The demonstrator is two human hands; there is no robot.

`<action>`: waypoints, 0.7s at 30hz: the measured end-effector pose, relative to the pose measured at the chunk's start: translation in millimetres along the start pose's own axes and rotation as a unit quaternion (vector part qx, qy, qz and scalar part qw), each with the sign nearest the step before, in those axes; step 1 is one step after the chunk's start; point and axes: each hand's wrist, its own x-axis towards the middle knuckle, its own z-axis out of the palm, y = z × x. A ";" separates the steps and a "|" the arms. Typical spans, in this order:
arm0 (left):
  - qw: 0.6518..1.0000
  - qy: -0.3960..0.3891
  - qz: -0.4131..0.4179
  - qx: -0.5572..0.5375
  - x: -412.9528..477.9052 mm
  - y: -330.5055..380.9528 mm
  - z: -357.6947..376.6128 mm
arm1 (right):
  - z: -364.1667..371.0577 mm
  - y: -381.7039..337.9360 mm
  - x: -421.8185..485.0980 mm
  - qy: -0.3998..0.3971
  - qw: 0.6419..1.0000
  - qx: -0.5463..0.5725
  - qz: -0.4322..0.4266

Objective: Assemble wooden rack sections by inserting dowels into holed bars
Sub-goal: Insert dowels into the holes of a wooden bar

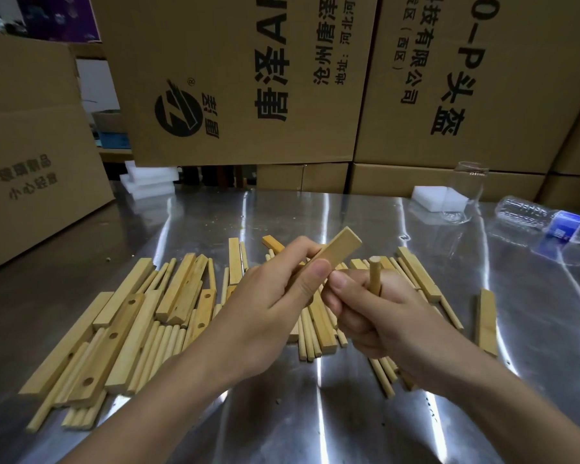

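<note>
Both hands are up over the middle of the steel table [315, 413]. The left hand [265, 306] grips a flat wooden bar [335, 252], thumb pressed on its near face and fingers curled behind, with the far end tilted up and to the right. The right hand [382, 316] is closed in a fist round a dowel [374, 276], which stands upright with its round tip poking out above the knuckles. The dowel tip sits just beside the bar, below its raised end, apart from it. The two thumbs are nearly touching.

Under the hands and out to the left lies a loose pile of bars and dowels [124, 323], some bars showing drilled holes, spreading toward the table's left edge. A single bar [486, 319] lies apart on the right, with bare metal between it and the pile. Bare metal also shows near the front edge, under the wrists.

At the far right, a plastic bottle [543, 219] lies on its side near a glass jar [466, 192] and a white foam block [427, 195]. Cardboard boxes [231, 78] wall off the back edge.
</note>
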 end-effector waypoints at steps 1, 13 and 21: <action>1.000 -0.002 0.001 -0.003 0.8 -0.6 -0.8 | 1.3 1.8 1.0 0.017 0.999 -0.034 -0.016; 0.990 0.050 -0.013 0.129 -0.1 -8.5 -1.8 | -8.0 20.9 5.6 0.106 0.987 -0.120 -0.013; 0.989 0.093 -0.076 0.086 2.9 -19.4 -10.2 | -32.1 40.2 7.3 0.172 0.847 -0.495 0.090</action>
